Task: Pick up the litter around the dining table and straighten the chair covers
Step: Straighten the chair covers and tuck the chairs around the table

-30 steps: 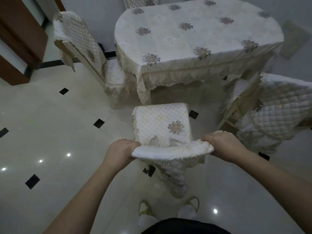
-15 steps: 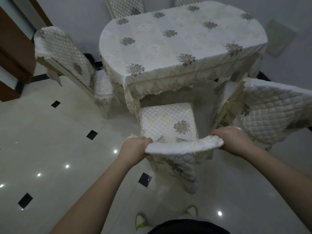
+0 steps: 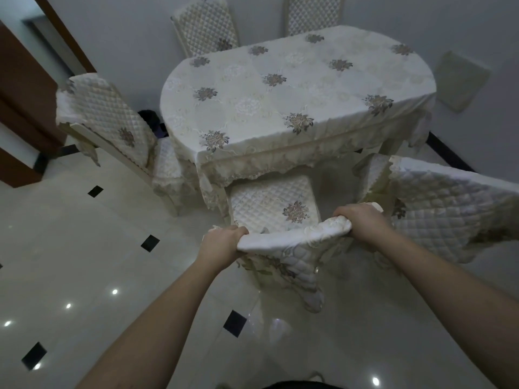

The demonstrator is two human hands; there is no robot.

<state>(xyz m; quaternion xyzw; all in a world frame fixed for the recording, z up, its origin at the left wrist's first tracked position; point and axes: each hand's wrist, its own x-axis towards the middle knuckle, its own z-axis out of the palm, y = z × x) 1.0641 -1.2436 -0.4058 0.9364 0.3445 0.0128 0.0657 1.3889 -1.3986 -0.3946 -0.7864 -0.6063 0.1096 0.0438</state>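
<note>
At six o'clock, the left hand (image 3: 224,241) and right hand (image 3: 362,221) each gripped, fingers curled, an end of the chair-back cover (image 3: 295,242), bunched over the backrest top. The cover-straightening step looked in hand. Next would call for drawing the cover down evenly. Beyond, toward twelve, the quilted seat cushion (image 3: 269,203) sat tucked under the desk (image 3: 280,88). No litter showed.

The right chair (image 3: 455,211) runs off the frame's edge; the quilted cover (image 3: 295,240) hides both hands' fingertips.
</note>
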